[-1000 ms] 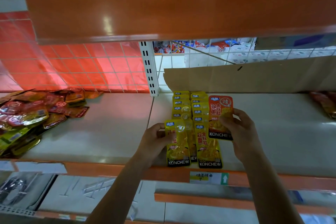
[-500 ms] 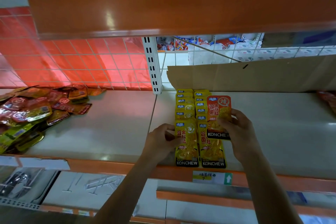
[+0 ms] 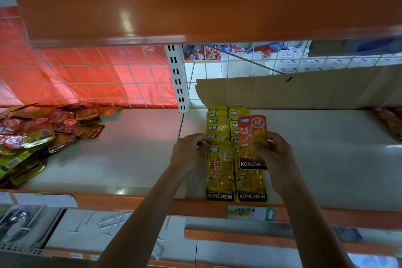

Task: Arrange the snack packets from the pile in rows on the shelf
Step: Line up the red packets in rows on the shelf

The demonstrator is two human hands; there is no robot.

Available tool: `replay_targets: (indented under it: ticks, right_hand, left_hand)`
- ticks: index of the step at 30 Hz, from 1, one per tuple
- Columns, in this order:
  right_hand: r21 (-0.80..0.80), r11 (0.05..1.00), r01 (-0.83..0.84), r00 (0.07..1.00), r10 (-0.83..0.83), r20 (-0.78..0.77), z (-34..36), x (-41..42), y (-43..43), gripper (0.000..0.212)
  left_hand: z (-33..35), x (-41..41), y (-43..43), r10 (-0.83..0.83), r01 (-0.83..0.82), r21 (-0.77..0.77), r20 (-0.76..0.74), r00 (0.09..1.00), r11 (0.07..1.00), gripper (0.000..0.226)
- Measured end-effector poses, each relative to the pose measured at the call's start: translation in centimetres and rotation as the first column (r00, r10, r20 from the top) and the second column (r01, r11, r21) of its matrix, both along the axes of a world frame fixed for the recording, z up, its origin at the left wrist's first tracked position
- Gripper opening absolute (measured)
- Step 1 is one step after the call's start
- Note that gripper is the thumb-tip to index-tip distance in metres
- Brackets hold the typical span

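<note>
Two rows of yellow snack packets (image 3: 218,127) lie overlapping on the white shelf (image 3: 130,159), running from the back to the front edge. My left hand (image 3: 190,152) pinches the upper left corner of the front yellow packet (image 3: 219,177) in the left row, which lies flat. Just above the right row, my right hand (image 3: 277,159) grips an orange packet (image 3: 252,137), held upright. The mixed pile of red, orange and green packets (image 3: 39,135) lies on the shelf at far left.
A brown cardboard sheet (image 3: 304,89) leans against the wire back behind the rows. A white slotted post (image 3: 178,78) divides the shelf bays. The orange upper shelf (image 3: 195,2) hangs low overhead. More red packets (image 3: 389,119) lie at the far right edge.
My left hand has laid the yellow packet flat at the front of the left row and slid up to its top corner. The right hand with the orange packet barely moved.
</note>
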State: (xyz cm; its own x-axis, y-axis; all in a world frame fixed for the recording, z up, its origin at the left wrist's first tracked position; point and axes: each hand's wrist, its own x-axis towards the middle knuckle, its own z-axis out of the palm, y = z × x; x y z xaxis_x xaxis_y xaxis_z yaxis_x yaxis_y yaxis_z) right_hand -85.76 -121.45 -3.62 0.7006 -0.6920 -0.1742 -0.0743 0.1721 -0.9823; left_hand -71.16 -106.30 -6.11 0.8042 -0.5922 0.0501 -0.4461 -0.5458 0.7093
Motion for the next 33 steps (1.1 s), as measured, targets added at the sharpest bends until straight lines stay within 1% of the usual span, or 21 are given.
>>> replay_targets:
  ticks: [8,12,16,19,22,23,26,31,33]
  right_hand:
    - [-0.011,1.000,0.010,1.000,-0.010,-0.012,-0.3,-0.1,-0.4,0.030]
    - [-0.005,1.000,0.008,1.000,-0.008,0.000,-0.2,0.0,-0.4,0.029]
    - [-0.007,1.000,-0.002,1.000,0.002,-0.007,-0.3,0.1,-0.4,0.031]
    - [-0.009,1.000,-0.010,1.000,0.010,-0.004,-0.1,0.2,-0.3,0.029]
    - [-0.008,1.000,-0.009,1.000,0.009,-0.001,0.0,0.2,-0.3,0.026]
    - [-0.007,1.000,-0.008,1.000,0.008,0.000,0.0,0.2,-0.3,0.026]
    - [-0.010,1.000,-0.013,1.000,0.013,-0.001,0.1,0.3,-0.2,0.025]
    - [-0.019,1.000,-0.025,1.000,0.025,-0.007,0.0,0.5,0.0,0.026]
    - [-0.019,0.999,-0.026,1.000,0.026,-0.007,0.0,0.5,0.1,0.026]
  left_hand:
    - [0.5,1.2,-0.7,0.014,-0.010,0.046,-0.090,0.996,0.999,0.003]
    - [0.7,1.6,-1.2,0.052,-0.049,0.036,-0.075,0.996,0.998,0.006]
    - [0.5,1.6,-1.3,0.059,-0.059,-0.004,-0.106,0.993,0.998,0.004]
    - [0.3,1.1,-1.0,0.070,-0.071,-0.035,-0.051,0.996,0.997,0.010]
    - [0.1,0.4,-0.8,0.033,-0.030,-0.056,0.061,0.998,0.998,0.014]
    - [0.0,0.2,-0.7,0.010,-0.006,-0.052,0.074,0.997,0.999,0.017]
    - [-0.2,-0.1,-0.5,-0.038,0.040,-0.039,0.042,0.998,0.998,0.030]
    - [-0.1,0.0,-0.2,-0.064,0.065,-0.016,0.023,0.998,0.998,0.030]
    - [0.0,0.1,-0.1,-0.059,0.060,-0.016,0.024,0.998,0.998,0.035]
